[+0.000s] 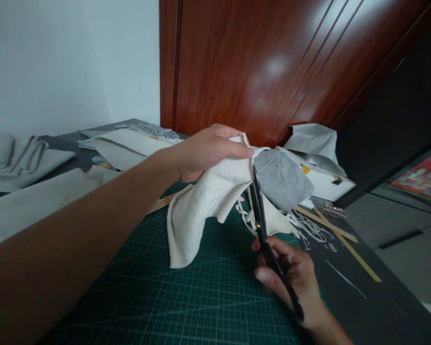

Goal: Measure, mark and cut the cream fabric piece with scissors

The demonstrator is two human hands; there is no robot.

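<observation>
My left hand [215, 148] pinches the upper edge of a cream piece of fabric [204, 211], which hangs down in folds above the green cutting mat [208, 297]. My right hand [290, 273] is wrapped round the handles of black scissors [261, 225]. Their blades point up and away from me, with the tips at the fabric's right edge, just below my left fingertips. The blades look closed or nearly so. Whether fabric lies between them I cannot tell.
Grey cloth [283, 177] and thin white offcuts [314, 227] lie behind the scissors. Wooden rulers [345, 239] cross at the right. Folded pale fabric [17, 163] is stacked at the left. A white box [330, 184] stands at the back, before a reddish wooden panel [237, 72].
</observation>
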